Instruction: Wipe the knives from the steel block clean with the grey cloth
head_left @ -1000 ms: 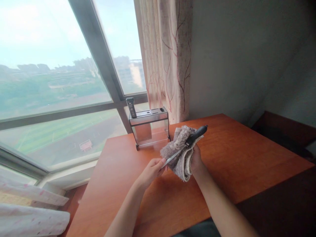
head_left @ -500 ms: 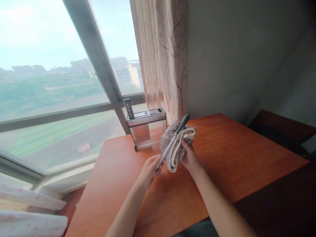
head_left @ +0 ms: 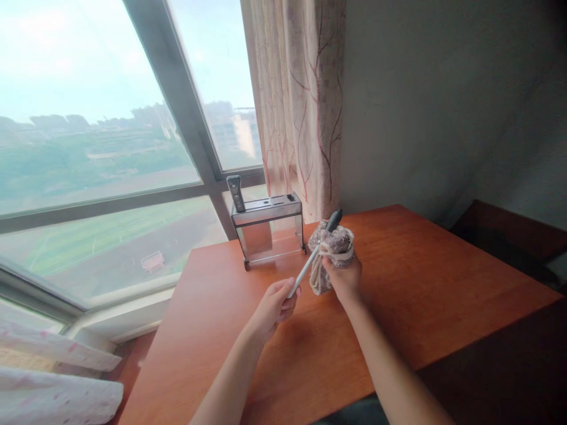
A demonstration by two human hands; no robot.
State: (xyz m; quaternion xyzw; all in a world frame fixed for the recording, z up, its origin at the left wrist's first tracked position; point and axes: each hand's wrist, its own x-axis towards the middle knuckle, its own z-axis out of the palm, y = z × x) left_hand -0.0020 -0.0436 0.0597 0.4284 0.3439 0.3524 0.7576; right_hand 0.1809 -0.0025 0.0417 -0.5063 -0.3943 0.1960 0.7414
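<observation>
My left hand (head_left: pixel 278 302) is closed, pinching the lower end of a grey sharpening steel (head_left: pixel 305 273). Its black handle (head_left: pixel 334 220) points up and away from me, towards the right. A grey-brown, fluffy cloth (head_left: pixel 340 241) with a pale edge is bunched around the steel just below the handle. My right hand (head_left: pixel 348 277) is closed on this cloth, pressing it to the steel; some of its fingers are hidden behind the cloth. Both hands are above the wooden table (head_left: pixel 212 348).
A clear-sided knife block (head_left: pixel 268 205) stands at the table's far left edge, with a dark-handled knife (head_left: pixel 236 193) upright in its left slot. Behind it are a window (head_left: pixel 110 147) and a patterned curtain (head_left: pixel 310 106). A grey wall (head_left: pixel 420 106) rises behind the table.
My right hand has folded the cloth around the steel, which earlier lay across it. The cloth is now more tightly bunched. My left hand still holds the steel's lower end.
</observation>
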